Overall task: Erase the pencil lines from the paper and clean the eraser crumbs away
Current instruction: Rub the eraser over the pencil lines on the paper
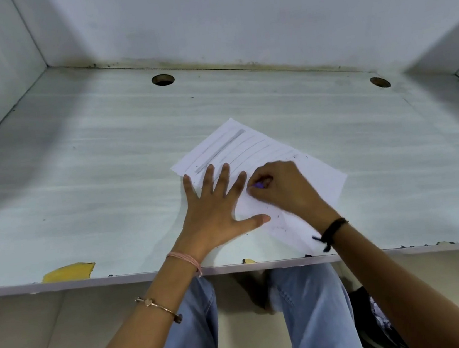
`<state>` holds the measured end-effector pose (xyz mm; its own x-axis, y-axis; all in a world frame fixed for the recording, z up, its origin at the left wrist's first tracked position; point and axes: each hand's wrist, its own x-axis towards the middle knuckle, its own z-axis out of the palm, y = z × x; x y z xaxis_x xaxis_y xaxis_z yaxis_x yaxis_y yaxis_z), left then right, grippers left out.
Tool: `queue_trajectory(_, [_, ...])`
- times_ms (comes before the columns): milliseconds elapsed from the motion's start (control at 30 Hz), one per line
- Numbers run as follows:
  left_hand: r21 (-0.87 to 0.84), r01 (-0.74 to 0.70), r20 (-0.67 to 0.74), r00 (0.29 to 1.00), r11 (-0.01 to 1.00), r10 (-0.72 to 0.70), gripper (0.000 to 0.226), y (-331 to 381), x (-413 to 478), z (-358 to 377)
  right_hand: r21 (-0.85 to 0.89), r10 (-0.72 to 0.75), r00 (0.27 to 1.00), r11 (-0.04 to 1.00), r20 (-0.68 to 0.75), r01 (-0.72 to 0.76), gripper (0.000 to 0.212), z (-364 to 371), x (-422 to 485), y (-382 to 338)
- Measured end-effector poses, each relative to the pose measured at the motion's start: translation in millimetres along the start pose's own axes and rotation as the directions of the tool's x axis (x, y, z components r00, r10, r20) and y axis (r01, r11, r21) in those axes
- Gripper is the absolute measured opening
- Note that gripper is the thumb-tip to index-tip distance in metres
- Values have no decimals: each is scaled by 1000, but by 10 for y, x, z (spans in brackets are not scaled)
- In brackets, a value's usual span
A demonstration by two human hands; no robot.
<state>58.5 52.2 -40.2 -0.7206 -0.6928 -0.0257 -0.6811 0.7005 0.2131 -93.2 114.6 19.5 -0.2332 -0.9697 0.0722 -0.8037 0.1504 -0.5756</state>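
On the pale desk point(77, 179) (edge chipped) lies paper point(318, 173).

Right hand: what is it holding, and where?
The right hand pinches a small purple eraser, mostly hidden in the grip, so the exact hold cannot be told. The left hand presses flat on the paper.
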Motion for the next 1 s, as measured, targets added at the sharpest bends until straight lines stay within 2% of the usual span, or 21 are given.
queue_trajectory(67, [30, -11, -6, 1000, 1000, 11, 105, -11, 5, 17, 12, -71, 989, 997, 129, 70, 5, 66, -153, -108])
queue_trajectory(100, [29, -10, -5, 1000, 1000, 10, 105, -11, 4, 13, 13, -76, 987, 997, 142, 74, 5, 39, -146, -91])
queue_trajectory(200, [-4, 5, 6, 1000, 1000, -5, 104, 6, -14, -9, 15, 29, 999, 999, -32, -29, 4, -100, 61, 116])
queue_trajectory(267, [-10, 4, 0, 1000, 1000, -4, 104, 6, -16, -6, 30, 56, 996, 998, -69, -54, 5, -68, 76, 115])
queue_trajectory(400, [15, -17, -7, 1000, 1000, 17, 113, -17, -1, 27, 42, -77, 988, 997, 133, 72, 7, 113, -150, -86])
queue_trajectory(567, [13, -7, 24, 1000, 1000, 7, 105, 6, -19, -31, 118, 98, 990, 989, -100, -86, 3, -147, 122, 275])
queue_trajectory(667, [4, -9, 13, 1000, 1000, 9, 106, -4, -16, -17, 162, 139, 986, 979, -89, -124, 3, -142, 103, 321])
queue_trajectory(767, [4, -4, 7, 1000, 1000, 4, 102, -5, -15, -4, 366, 218, 971, 915, -94, -170, 7, -158, -8, 327])
queue_trajectory(867, [3, 6, -45, 999, 1000, -6, 102, 28, -24, -6, 453, 237, 968, 874, -79, -176, 11, -166, -129, 330])
queue_trajectory(1000, [-29, -77, -258, 964, 997, 67, 96, 141, 33, 49, 469, 233, 971, 865, -57, -181, 10, -140, -214, 339])
